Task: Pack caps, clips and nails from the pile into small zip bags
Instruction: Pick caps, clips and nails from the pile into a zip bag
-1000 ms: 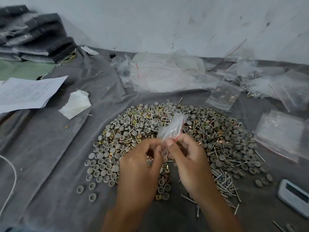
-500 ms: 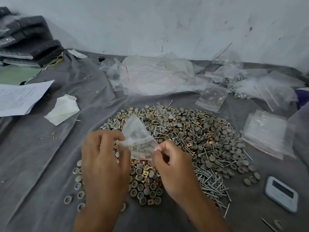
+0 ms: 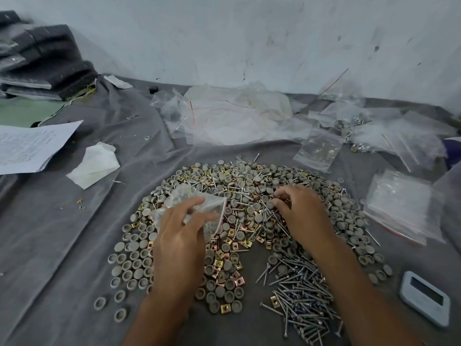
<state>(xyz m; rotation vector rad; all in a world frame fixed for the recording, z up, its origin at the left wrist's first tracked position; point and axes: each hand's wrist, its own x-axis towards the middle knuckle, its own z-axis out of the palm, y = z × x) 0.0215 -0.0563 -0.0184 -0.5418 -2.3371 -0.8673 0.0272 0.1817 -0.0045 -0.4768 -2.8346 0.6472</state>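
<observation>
Left hand [image 3: 178, 242] has a small clear crinkly zip bag [image 3: 197, 208] pinched between thumb and fingers, held over the 9 o'clock side of the pile [image 3: 249, 221]. Right hand [image 3: 300, 213] is down in the heap around 1 o'clock, fingertips curled into the parts; can't tell what it's actually got. The pile is round grey caps [image 3: 134, 260], square brassy clips [image 3: 225, 273] and thin shiny nails [image 3: 303, 293], nails mostly at 5 o'clock. All on a wrinkly grey cloth-covered surface [image 3: 57, 233]. Flat stack of empty bags [image 3: 401, 206] at 3 o'clock.
</observation>
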